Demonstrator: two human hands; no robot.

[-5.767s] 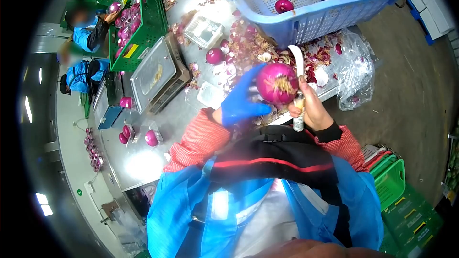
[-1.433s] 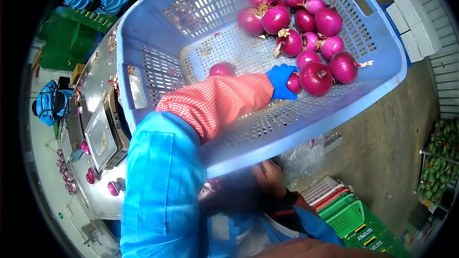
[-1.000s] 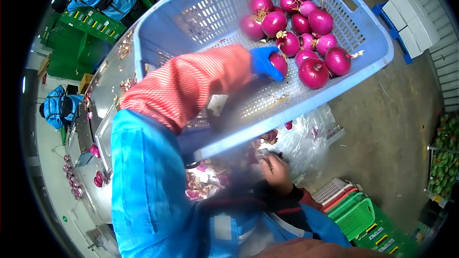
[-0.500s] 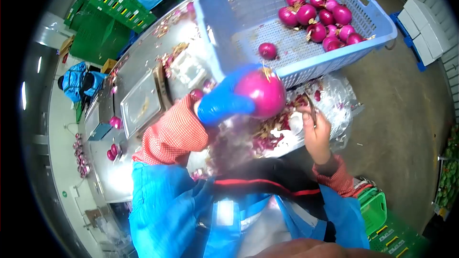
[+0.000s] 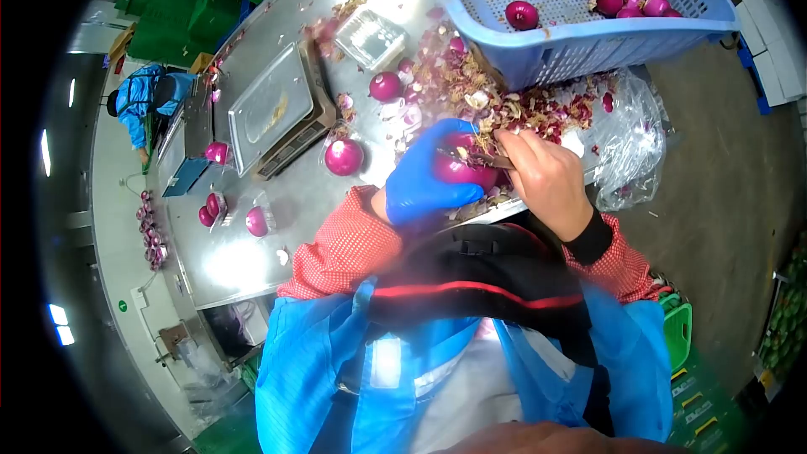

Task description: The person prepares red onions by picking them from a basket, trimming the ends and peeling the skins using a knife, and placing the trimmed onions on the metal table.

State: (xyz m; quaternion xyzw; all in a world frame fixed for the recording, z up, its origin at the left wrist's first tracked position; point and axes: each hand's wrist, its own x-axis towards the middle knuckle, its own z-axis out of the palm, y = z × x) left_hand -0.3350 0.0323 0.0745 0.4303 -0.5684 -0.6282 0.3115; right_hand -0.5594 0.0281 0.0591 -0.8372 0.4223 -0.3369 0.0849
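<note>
My left hand [image 5: 429, 176], in a blue glove, is wrapped round a large red onion [image 5: 458, 168] above the near edge of the metal table. My right hand [image 5: 548, 181] is bare and grips a knife [image 5: 492, 160], whose dark blade lies against the top of that onion. Papery onion skins [image 5: 538, 109] are heaped just beyond both hands. Left of the gloved hand, two other red onions rest on the table: one nearer [image 5: 344, 156] and one farther [image 5: 385, 87].
A blue plastic crate [image 5: 580, 46] holding several red onions stands at the back right. Clear plastic film [image 5: 635, 139] hangs at the table's right end. A weighing scale [image 5: 273, 109] and a clear plastic tub [image 5: 370, 38] are on the left. A co-worker [image 5: 147, 101] stands at the far left.
The onion has come down from beside the crate toward the table edge in my left hand. My right hand has brought the knife against it. The view has shifted, too.
</note>
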